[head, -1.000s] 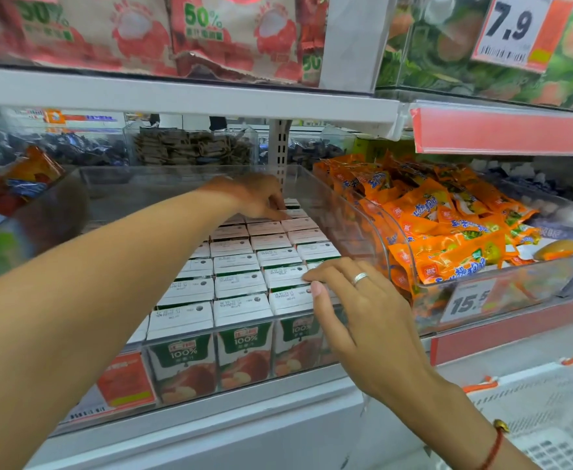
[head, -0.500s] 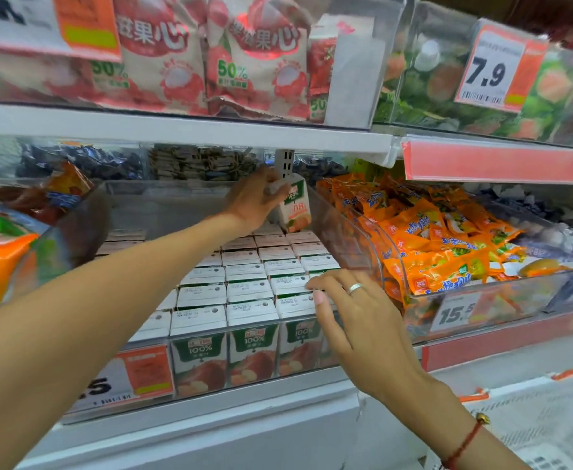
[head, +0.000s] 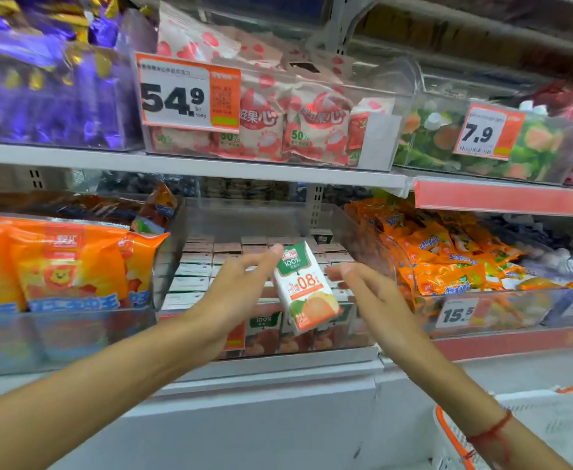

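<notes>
A small white and green juice carton (head: pixel 307 286) with an orange fruit picture hangs tilted in the air in front of the clear bin (head: pixel 363 239). My left hand (head: pixel 241 286) holds it by its left edge, fingertips at its top corner; the thumb is hidden. My right hand (head: pixel 373 293) is just right of the carton, fingers straight and reaching toward its side, holding nothing. Behind and below, rows of like cartons (head: pixel 193 269) fill the bin.
Orange snack packs (head: pixel 447 262) fill the bin to the right, and orange bags (head: pixel 64 262) the bin to the left. The shelf above (head: pixel 190 164) carries bags behind price tags (head: pixel 190 93). A white basket with an orange rim (head: pixel 454 435) sits at lower right.
My left hand lifted one carton from the back of the bin and brought it forward. My right hand left the front cartons and rose beside it. The view tilted upward.
</notes>
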`<action>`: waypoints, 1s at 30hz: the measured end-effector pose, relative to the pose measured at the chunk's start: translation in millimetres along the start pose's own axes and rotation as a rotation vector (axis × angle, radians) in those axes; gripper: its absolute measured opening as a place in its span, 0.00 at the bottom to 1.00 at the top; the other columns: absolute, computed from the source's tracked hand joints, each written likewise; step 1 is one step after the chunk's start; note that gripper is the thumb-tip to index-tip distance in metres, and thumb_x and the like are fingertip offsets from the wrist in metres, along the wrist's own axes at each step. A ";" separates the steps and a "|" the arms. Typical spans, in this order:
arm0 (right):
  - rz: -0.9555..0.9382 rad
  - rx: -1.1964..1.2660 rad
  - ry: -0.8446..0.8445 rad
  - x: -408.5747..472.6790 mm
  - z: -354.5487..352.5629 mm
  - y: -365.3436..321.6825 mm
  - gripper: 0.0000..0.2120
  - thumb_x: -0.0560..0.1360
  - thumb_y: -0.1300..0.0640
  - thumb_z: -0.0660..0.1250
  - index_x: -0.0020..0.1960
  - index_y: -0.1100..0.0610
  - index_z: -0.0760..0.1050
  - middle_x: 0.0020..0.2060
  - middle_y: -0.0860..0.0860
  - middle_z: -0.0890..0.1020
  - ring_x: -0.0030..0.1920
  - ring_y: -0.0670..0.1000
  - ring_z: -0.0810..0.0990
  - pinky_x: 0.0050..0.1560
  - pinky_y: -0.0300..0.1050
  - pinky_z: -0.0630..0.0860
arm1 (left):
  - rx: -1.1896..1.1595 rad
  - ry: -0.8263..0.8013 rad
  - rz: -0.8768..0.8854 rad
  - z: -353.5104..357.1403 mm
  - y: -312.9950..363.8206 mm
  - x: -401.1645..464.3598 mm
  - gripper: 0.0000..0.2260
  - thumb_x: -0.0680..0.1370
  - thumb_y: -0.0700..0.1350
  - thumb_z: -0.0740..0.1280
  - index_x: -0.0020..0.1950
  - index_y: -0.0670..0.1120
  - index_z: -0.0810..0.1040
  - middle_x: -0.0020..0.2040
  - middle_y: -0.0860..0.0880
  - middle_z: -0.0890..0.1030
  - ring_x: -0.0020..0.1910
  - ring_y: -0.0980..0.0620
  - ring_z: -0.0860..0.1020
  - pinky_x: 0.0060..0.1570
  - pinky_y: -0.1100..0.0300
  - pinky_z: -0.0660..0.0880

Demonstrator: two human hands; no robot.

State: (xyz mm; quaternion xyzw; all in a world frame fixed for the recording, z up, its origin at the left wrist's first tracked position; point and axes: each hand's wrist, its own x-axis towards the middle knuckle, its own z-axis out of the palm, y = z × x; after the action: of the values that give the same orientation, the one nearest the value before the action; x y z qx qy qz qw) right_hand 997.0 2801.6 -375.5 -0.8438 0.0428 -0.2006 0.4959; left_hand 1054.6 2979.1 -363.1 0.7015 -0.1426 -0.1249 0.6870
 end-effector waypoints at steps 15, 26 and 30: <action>0.313 0.253 -0.278 -42.0 46.9 2.5 0.17 0.76 0.40 0.63 0.50 0.51 0.83 0.45 0.48 0.87 0.49 0.47 0.85 0.60 0.48 0.77 | 0.001 -0.163 -0.188 -24.5 -39.2 -34.9 0.14 0.77 0.55 0.67 0.57 0.49 0.81 0.48 0.52 0.86 0.49 0.56 0.84 0.53 0.60 0.79; 0.293 0.647 -0.409 -34.2 38.2 -0.3 0.17 0.69 0.47 0.70 0.54 0.53 0.84 0.54 0.54 0.85 0.54 0.50 0.83 0.56 0.41 0.79 | -0.220 0.018 -0.045 -25.3 -28.8 -34.3 0.12 0.79 0.52 0.65 0.56 0.47 0.80 0.46 0.50 0.86 0.45 0.55 0.85 0.38 0.66 0.80; 0.275 0.629 -0.388 -35.8 39.9 3.0 0.17 0.68 0.48 0.71 0.55 0.54 0.84 0.53 0.54 0.85 0.53 0.50 0.84 0.53 0.39 0.79 | -0.228 0.026 -0.080 -27.1 -31.2 -33.5 0.13 0.80 0.52 0.64 0.55 0.45 0.81 0.46 0.49 0.87 0.44 0.55 0.85 0.41 0.65 0.81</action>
State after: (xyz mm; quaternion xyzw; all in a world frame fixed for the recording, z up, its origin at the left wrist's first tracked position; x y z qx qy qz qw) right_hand 979.8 2842.6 -405.7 -0.6592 -0.0025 0.0275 0.7515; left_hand 1034.4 3017.2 -394.3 0.6256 -0.0904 -0.1582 0.7586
